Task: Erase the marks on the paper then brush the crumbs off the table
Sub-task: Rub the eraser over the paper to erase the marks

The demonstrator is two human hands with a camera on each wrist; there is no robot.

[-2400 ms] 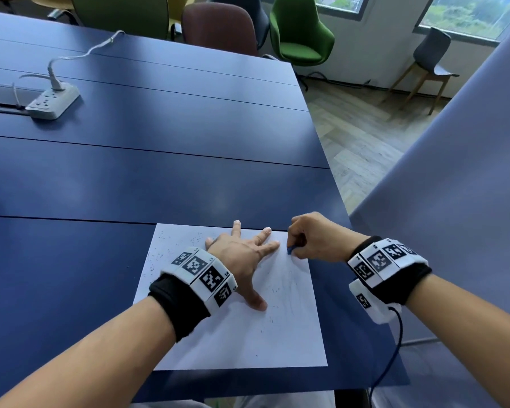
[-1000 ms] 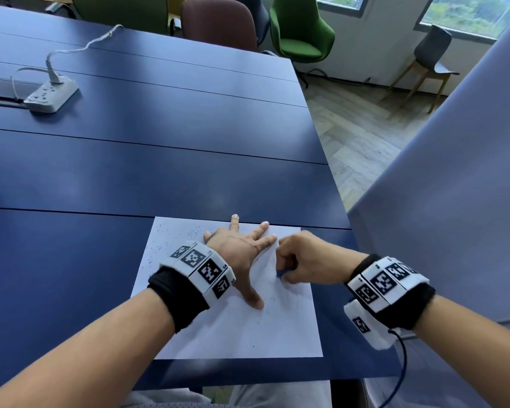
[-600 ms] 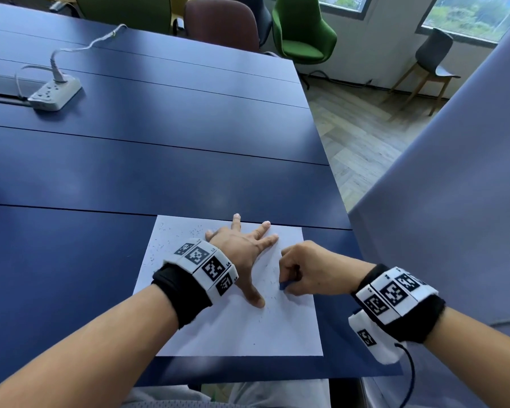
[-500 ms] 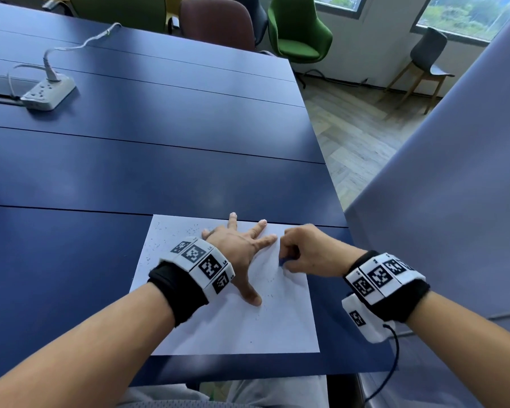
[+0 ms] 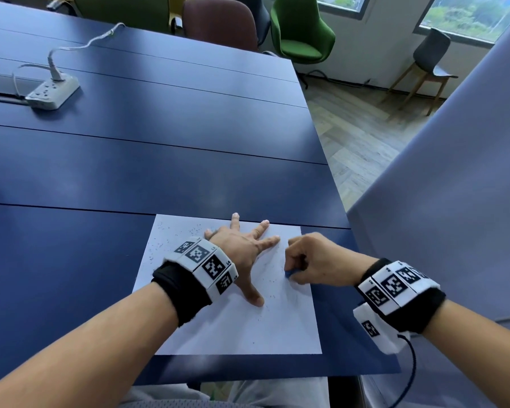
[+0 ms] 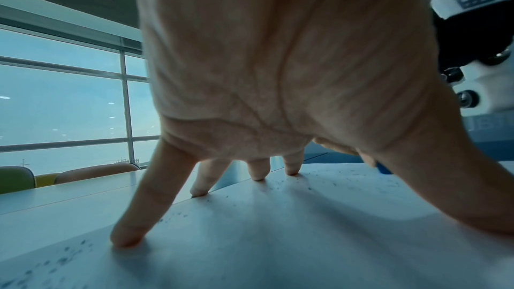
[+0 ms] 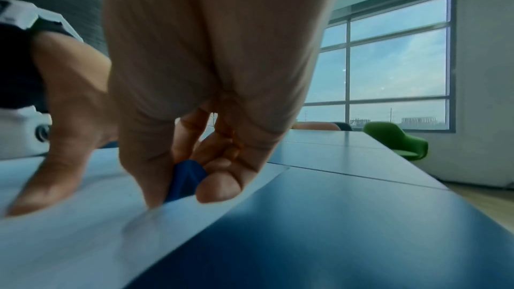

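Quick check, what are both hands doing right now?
Left hand: open, fingers spread flat, pressing on the paper.
Right hand: closed, pinching the blue eraser against the paper.

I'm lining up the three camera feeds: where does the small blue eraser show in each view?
Head: the small blue eraser peeks out under the right hand, lower centre-right, on the white paper sheet.
Left wrist: a blue sliver at right, behind the left hand's thumb.
Right wrist: centre, pinched, pressed on the paper.
Shared landmark: the paper's far edge against the dark blue table.
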